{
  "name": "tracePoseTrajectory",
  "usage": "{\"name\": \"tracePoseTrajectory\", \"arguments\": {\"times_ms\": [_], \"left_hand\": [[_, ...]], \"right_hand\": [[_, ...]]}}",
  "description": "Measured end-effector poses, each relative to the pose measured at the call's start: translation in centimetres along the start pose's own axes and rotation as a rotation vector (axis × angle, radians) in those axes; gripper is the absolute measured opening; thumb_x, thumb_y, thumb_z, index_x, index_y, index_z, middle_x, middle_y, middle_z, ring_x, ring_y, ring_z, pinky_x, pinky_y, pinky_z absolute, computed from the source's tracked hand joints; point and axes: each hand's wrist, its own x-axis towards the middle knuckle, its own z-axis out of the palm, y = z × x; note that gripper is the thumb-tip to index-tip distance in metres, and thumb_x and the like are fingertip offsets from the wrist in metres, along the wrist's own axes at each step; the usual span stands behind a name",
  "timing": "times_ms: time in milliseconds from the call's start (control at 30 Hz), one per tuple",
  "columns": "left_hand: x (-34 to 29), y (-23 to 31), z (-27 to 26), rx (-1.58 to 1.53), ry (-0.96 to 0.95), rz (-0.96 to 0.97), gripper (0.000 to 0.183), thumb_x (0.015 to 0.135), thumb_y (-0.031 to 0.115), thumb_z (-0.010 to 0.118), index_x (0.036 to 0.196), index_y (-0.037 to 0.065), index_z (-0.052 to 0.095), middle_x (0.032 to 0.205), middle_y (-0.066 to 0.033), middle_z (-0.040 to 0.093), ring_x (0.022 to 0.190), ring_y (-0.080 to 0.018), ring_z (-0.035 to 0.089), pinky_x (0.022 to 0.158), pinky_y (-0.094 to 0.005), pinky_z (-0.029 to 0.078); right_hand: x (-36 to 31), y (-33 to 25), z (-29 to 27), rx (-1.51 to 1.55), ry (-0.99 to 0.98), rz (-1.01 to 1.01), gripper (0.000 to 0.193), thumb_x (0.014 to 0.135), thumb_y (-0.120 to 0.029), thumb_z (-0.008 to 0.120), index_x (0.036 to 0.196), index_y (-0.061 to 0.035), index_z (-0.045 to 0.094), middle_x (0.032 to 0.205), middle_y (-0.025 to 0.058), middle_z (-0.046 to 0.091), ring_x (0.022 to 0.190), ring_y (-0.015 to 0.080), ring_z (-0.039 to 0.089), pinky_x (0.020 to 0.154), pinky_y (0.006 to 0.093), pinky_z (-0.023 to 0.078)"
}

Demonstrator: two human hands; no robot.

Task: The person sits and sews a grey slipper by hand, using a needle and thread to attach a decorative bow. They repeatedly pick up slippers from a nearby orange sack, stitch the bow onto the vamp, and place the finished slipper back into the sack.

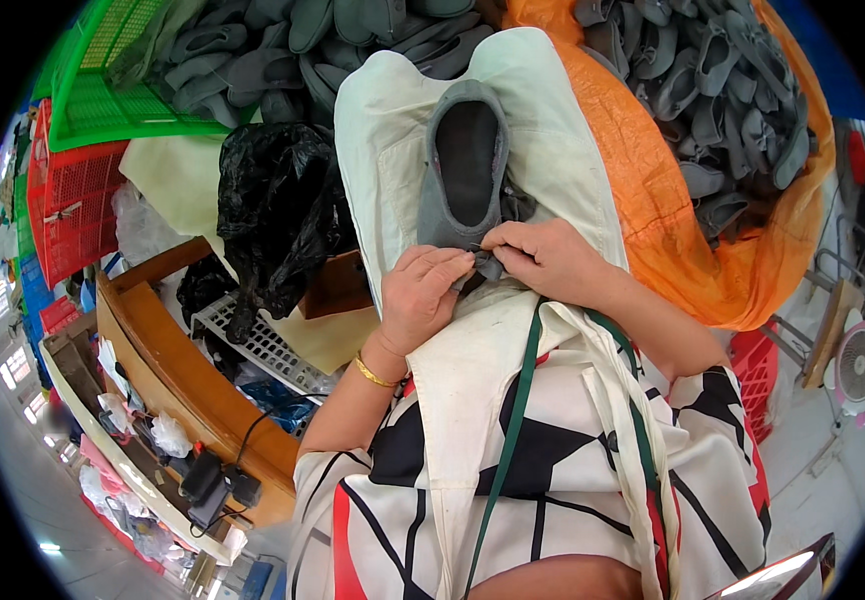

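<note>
A grey slip-on shoe (430, 205) with a dark insole lies on the white cloth (563, 130) over my lap, one end pointing at me. At that near end sits a small bunched grey fabric piece (489, 267), perhaps a bow. My left hand (418, 292) pinches this piece from the left, fingertips against the shoe. From the right, my right hand (545, 258) is closed in a pinch at the shoe's near edge. A thin sliver shows by its fingertips, too small to name. Another dark grey piece (519, 205) lies partly hidden beside the shoe.
An orange sack (653, 215) full of grey shoes stands at the right. More grey shoes (253, 70) fill the far side by a green crate (103, 120). At the left are a black plastic bag (278, 200), a red crate (73, 205) and a wooden bench (193, 370). A fan (861, 365) stands far right.
</note>
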Motion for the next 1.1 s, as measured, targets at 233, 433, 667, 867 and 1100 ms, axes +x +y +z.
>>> {"name": "tracePoseTrajectory", "arguments": {"times_ms": [233, 433, 667, 867, 1100], "left_hand": [[-0.1, 0.0, -0.1, 0.008, -0.004, 0.005, 0.038, 0.065, -0.01, 0.072, 0.099, 0.006, 0.072, 0.096, -0.008, 0.073, 0.084, -0.028, 0.066, 0.073, -0.0345, 0.055], [-0.1, 0.0, -0.1, 0.0, 0.003, 0.017, 0.04, 0.064, -0.011, 0.071, 0.1, 0.007, 0.072, 0.097, -0.0079, 0.073, 0.084, -0.0279, 0.066, 0.074, -0.0344, 0.055], [-0.1, 0.0, -0.1, 0.009, 0.002, 0.008, 0.04, 0.064, -0.011, 0.07, 0.1, 0.006, 0.072, 0.097, -0.008, 0.073, 0.083, -0.0281, 0.066, 0.073, -0.0345, 0.055], [-0.5, -0.2, -0.1, -0.021, 0.019, -0.027, 0.033, 0.067, -0.008, 0.073, 0.097, 0.006, 0.072, 0.096, -0.0086, 0.073, 0.082, -0.0284, 0.066, 0.074, -0.0347, 0.055], [-0.9, -0.3, 0.2, -0.054, 0.033, -0.063, 0.029, 0.07, -0.005, 0.076, 0.096, 0.006, 0.072, 0.095, -0.009, 0.073, 0.082, -0.0283, 0.066, 0.074, -0.0349, 0.055]], "right_hand": [[0.0, -0.3, 0.0, -0.003, -0.003, 0.006, 0.017, 0.089, -0.014, 0.058, 0.101, -0.0061, 0.067, 0.082, 0.0171, 0.069, 0.074, 0.0364, 0.066, 0.068, 0.0423, 0.053], [0.2, -0.5, -0.2, -0.008, -0.021, 0.014, 0.019, 0.089, -0.014, 0.057, 0.102, -0.0051, 0.067, 0.084, 0.018, 0.069, 0.075, 0.0369, 0.066, 0.069, 0.0428, 0.053], [0.8, -0.5, -0.1, -0.034, -0.051, 0.003, 0.017, 0.09, -0.013, 0.058, 0.101, -0.004, 0.067, 0.085, 0.0168, 0.069, 0.076, 0.0347, 0.067, 0.07, 0.04, 0.052], [0.9, 0.3, 0.6, 0.049, -0.081, 0.06, 0.014, 0.095, -0.012, 0.058, 0.104, -0.0031, 0.065, 0.089, 0.013, 0.069, 0.076, 0.0277, 0.065, 0.072, 0.0331, 0.052], [1.4, 0.4, 1.6, 0.138, -0.075, 0.06, 0.01, 0.097, -0.012, 0.057, 0.102, -0.0039, 0.059, 0.088, 0.0114, 0.065, 0.075, 0.0261, 0.062, 0.071, 0.0321, 0.05]]}}
